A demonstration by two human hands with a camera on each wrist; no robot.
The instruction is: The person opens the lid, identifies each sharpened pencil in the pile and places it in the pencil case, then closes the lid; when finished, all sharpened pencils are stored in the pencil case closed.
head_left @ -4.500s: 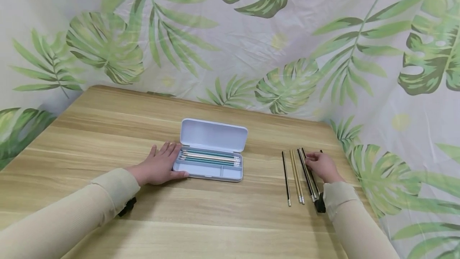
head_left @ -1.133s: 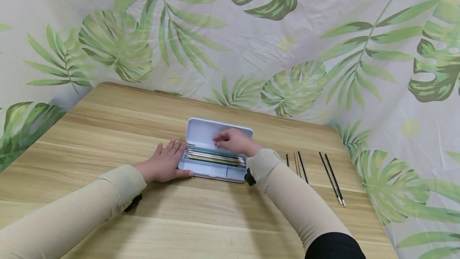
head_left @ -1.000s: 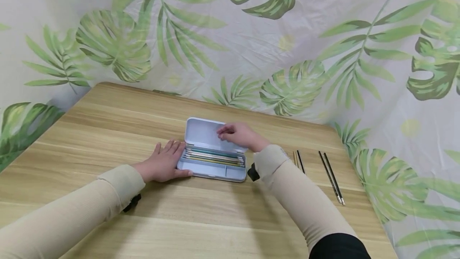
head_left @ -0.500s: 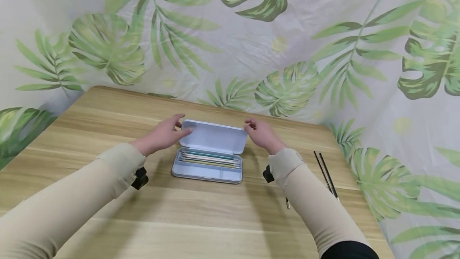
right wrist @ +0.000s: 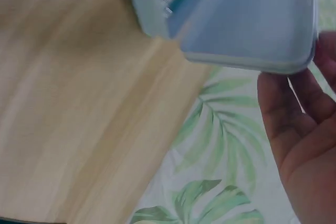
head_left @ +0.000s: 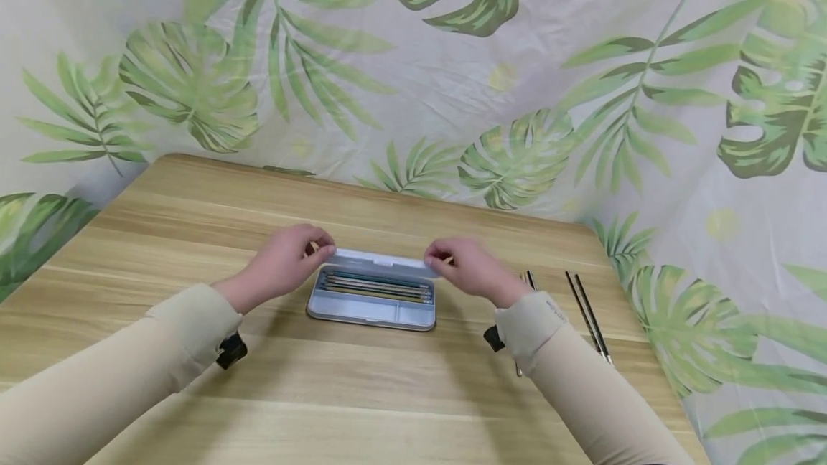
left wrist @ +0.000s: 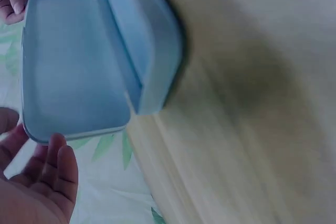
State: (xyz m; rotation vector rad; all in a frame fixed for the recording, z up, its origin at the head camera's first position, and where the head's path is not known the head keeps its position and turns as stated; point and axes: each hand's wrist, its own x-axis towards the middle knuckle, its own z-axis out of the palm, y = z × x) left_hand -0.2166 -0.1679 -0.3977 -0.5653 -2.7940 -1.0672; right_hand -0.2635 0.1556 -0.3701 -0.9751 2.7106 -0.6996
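Observation:
A pale blue pencil case (head_left: 362, 311) lies on the table, its hinged lid (head_left: 381, 262) tilted forward partway over the base. Several pencils (head_left: 377, 285), green, pale and gold, lie in the long rear compartment; the front compartments hold none. My left hand (head_left: 284, 260) pinches the lid's left corner between thumb and fingers. At the opposite corner my right hand (head_left: 468, 268) grips the lid the same way. In the left wrist view, the left fingertips (left wrist: 55, 145) touch the lid's edge. The right wrist view has the right hand (right wrist: 304, 124) at the lid's corner.
Two black pencils (head_left: 588, 314) lie on the wooden table (head_left: 388, 407) to the right. More pencils (head_left: 526, 278) there are partly hidden behind the right forearm. A leaf-print cloth (head_left: 420, 77) hangs behind the table.
The right hand has left the loose pencils, and gold ones now lie in the case. Both hands have moved to the lid's corners. The lid has swung from upright toward the base.

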